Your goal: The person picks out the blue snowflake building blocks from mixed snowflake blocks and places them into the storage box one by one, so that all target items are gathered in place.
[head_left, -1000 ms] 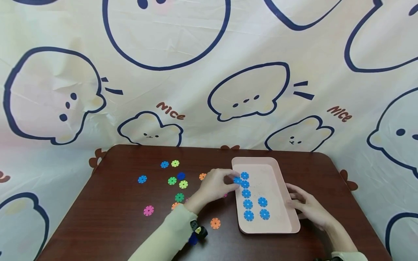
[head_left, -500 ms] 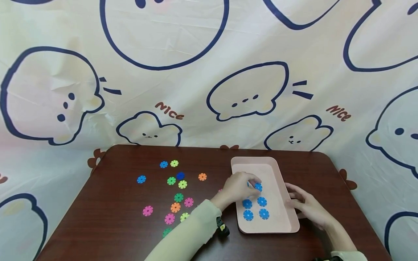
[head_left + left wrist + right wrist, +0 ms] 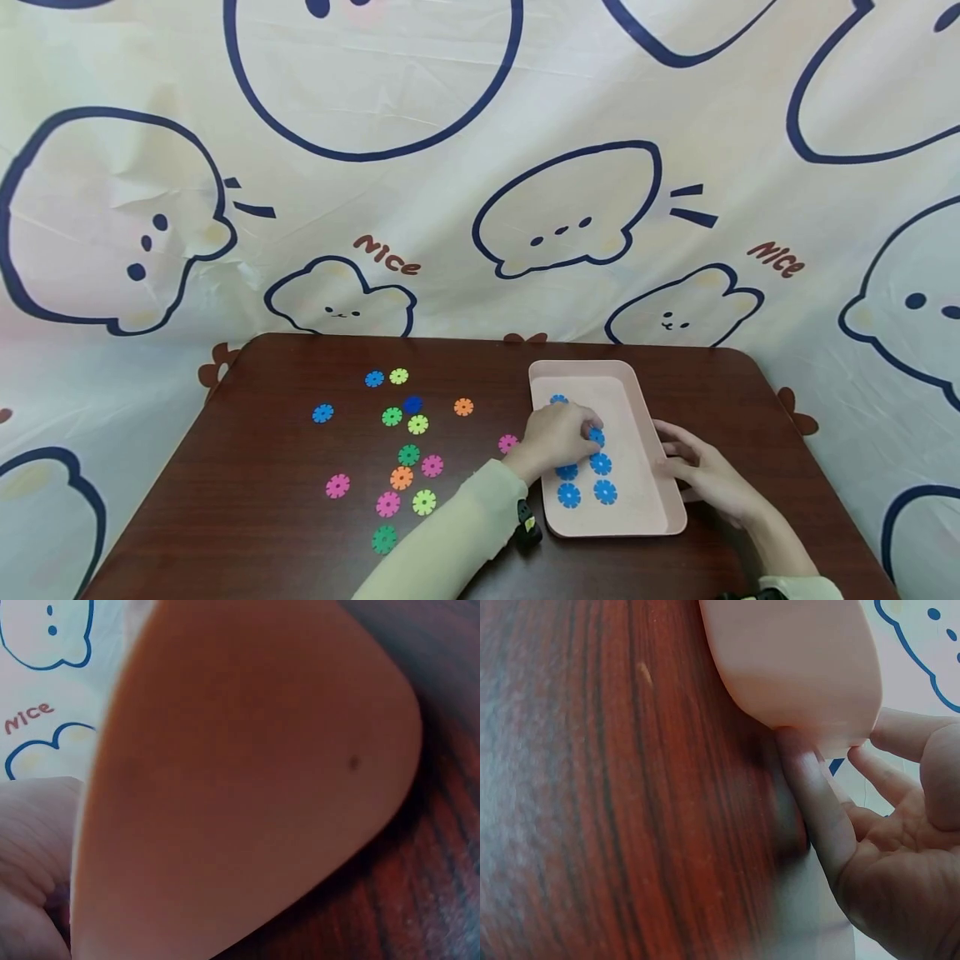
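Note:
My left hand [image 3: 558, 437] reaches over the pink tray [image 3: 630, 521] and pinches a blue notched disc [image 3: 597, 437] at its floor. Other blue discs [image 3: 568, 496] lie in two columns in the tray, some hidden behind the hand. The pinched disc is in the right column, just beyond another blue disc [image 3: 601, 464]. At the tray's right side, my right hand [image 3: 708, 475] holds the edge. In the right wrist view, fingers [image 3: 817, 802] touch the tray's lower edge and its rim. The left wrist view is mostly filled by the blurred hand [image 3: 247, 780], its fingertips hidden.
Loose discs are scattered over the left of the dark wooden table [image 3: 225, 500]: pink [image 3: 338, 486], orange [image 3: 463, 407], green [image 3: 385, 538], yellow-green [image 3: 423, 502] and blue [image 3: 322, 413]. A printed cloth [image 3: 450, 308] hangs behind the table.
My left hand has carried the blue disc from the tray's left rim to the right column, then slightly nearer the disc below. The right hand has stayed at the tray's edge.

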`<control>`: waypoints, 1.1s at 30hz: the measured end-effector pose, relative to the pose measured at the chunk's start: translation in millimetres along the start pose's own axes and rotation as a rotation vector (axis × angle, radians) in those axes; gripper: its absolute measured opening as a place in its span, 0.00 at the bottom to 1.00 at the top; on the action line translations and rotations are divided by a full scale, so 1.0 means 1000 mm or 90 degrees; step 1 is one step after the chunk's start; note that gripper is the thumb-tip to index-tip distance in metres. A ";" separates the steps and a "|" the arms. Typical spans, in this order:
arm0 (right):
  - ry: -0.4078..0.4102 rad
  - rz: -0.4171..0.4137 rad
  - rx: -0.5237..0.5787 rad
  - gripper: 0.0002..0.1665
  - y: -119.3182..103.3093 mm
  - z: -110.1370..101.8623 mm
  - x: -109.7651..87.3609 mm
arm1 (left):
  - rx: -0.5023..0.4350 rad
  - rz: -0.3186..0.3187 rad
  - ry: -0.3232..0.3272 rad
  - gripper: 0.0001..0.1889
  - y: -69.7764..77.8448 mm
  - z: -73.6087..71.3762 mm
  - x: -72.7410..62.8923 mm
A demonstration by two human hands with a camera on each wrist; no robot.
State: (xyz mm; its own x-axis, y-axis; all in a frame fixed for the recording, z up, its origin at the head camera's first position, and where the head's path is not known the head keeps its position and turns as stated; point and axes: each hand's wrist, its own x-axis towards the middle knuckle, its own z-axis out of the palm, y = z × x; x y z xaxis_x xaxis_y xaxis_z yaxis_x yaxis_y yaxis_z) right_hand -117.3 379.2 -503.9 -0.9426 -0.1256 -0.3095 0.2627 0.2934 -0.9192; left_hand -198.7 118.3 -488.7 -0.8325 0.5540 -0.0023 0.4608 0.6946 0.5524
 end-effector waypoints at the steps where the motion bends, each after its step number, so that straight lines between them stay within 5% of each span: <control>1: -0.002 0.000 0.000 0.44 0.000 0.000 0.000 | 0.006 0.000 0.000 0.14 0.000 0.000 0.000; 8: 0.003 0.007 -0.002 0.44 0.000 0.002 0.001 | 0.041 0.001 0.010 0.16 -0.002 0.003 -0.001; 15: 0.009 0.011 -0.003 0.44 0.000 0.003 0.000 | -0.038 0.015 0.031 0.16 -0.001 -0.004 -0.006; 23: 0.021 0.014 -0.005 0.44 0.001 0.003 -0.002 | -0.135 0.031 0.053 0.17 -0.002 -0.021 -0.015; 33: 0.011 0.013 0.000 0.45 0.001 0.001 -0.001 | -0.130 0.043 0.123 0.18 -0.027 -0.054 -0.034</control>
State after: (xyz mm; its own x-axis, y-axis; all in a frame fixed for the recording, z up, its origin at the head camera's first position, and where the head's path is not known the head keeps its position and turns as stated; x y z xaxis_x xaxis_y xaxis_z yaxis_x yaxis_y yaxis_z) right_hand -116.0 378.6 -505.0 -0.9405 -0.1034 -0.3237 0.2817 0.2954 -0.9129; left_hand -199.7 56.0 -459.0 -0.8540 0.4846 0.1893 0.4627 0.5411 0.7022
